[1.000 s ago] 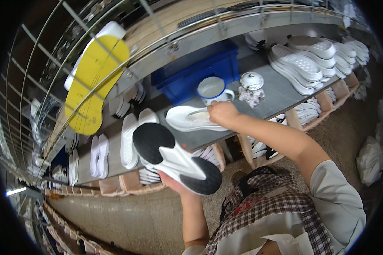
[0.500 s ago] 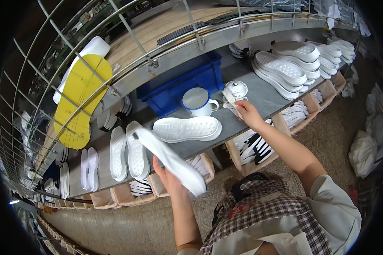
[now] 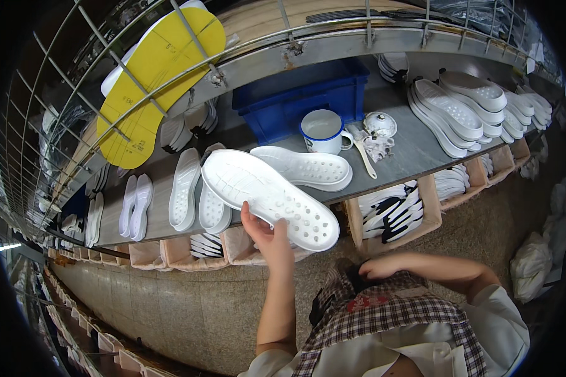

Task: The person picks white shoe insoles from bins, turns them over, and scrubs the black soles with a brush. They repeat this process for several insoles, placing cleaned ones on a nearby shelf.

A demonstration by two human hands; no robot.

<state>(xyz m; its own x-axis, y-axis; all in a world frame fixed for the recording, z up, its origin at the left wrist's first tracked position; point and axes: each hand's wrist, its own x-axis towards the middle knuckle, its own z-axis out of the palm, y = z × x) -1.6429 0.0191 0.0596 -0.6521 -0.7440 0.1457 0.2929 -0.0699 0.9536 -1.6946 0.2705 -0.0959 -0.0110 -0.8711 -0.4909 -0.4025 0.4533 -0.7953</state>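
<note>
My left hand [image 3: 269, 239] is closed on the edge of a white shoe sole [image 3: 270, 198], thumb on its face. The sole is tilted toward me, showing a grid at one end and round hollows at the other. Behind it another white sole pair [image 3: 324, 168] lies on the bench, partly covered. At the dark front of the checked apron [image 3: 390, 308] is my right hand [image 3: 385, 266], its fingertips hidden there. A pale-handled brush [image 3: 365, 159] lies beside a white mug with a blue rim [image 3: 322, 132] and a small lidded white pot [image 3: 380, 125].
A blue crate [image 3: 302, 103] stands behind the mug. Stacked white soles [image 3: 449, 113] sit on the right, more soles [image 3: 184, 191] on the left. A yellow sole-shaped template [image 3: 163, 69] hangs on the wire rack [image 3: 283, 22]. Bins [image 3: 393, 217] of white and black pieces line the bench front.
My right hand has let go of the brush, now on the bench, and moved back to the apron. My left hand has turned the sole's hollowed face toward me.
</note>
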